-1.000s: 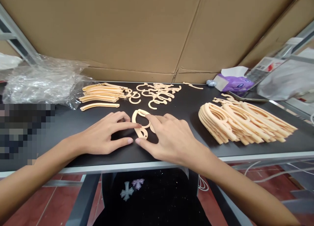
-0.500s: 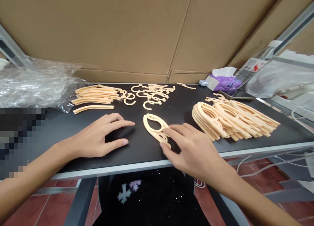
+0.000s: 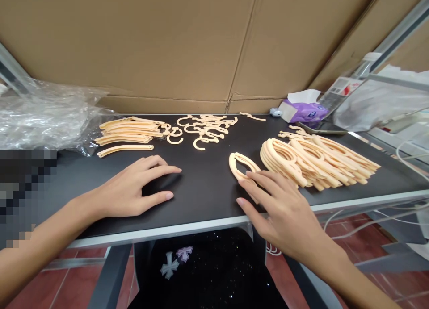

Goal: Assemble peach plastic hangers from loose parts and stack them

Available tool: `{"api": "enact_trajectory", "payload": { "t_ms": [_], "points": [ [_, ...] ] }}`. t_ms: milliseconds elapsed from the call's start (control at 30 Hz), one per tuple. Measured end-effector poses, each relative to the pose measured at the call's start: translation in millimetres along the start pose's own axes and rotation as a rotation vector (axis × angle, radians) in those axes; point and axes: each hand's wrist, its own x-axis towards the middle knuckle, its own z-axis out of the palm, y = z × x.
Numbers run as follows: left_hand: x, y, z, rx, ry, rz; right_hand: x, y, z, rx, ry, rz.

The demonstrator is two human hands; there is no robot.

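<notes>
My right hand lies flat with fingers stretched out, its fingertips pressing on a peach plastic hanger piece on the black table. That piece sits just left of a large stack of the same assembled pieces. My left hand rests on the table to the left, fingers apart and slightly curled, holding nothing. At the back of the table lie a pile of curved peach strips and a scatter of small peach hooks.
Crumpled clear plastic wrap sits at the back left. A purple tissue pack, a phone and a plastic bag stand at the back right. Cardboard sheets wall off the rear. The table's front edge runs just under my hands.
My right hand has slid the hanger piece from the table's middle rightwards, up beside the stack. My left hand has let go of it and stayed in place.
</notes>
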Motion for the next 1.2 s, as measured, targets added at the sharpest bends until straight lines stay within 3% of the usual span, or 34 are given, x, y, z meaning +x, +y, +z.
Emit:
{"api": "enact_trajectory", "payload": {
  "t_ms": [300, 433, 500, 633, 700, 800, 933, 1033, 1200],
  "points": [
    [2.1, 0.2, 0.2, 0.015, -0.002, 0.012, 3.3, 6.2, 7.1, -0.126, -0.007, 0.043],
    [2.0, 1.9, -0.4, 0.03, 0.018, 0.031, 23.7, -18.7, 2.4, -0.013, 0.01, -0.063],
    [1.6, 2.6, 0.8, 0.032, 0.046, 0.052, 40.7, -38.6, 2.8, 0.081, -0.046, -0.167],
    [1.9, -2.1, 3.6, 0.087, 0.218, 0.019, 82.5, -78.2, 17.9, 0.149, -0.222, -0.419],
    [1.9, -8.6, 2.0, 0.181, 0.36, -0.064, 103.0, -93.1, 31.8, 0.169, -0.258, -0.493],
    [0.1, -19.8, -4.5, 0.366, 0.482, -0.261, 125.4, -105.7, 52.4, 0.2, -0.26, -0.523],
    [-2.5, -28.8, -9.7, 0.551, 0.38, -0.468, 132.4, -105.6, 64.1, 0.282, -0.244, -0.446],
    [-2.3, -31.1, -7.8, 0.562, 0.288, -0.467, 128.7, -100.2, 62.0, 0.321, -0.269, -0.391],
    [-1.7, -32.8, -5.8, 0.54, 0.305, -0.43, 129.8, -94.7, 60.6, 0.35, -0.284, -0.35]
  ]
}}
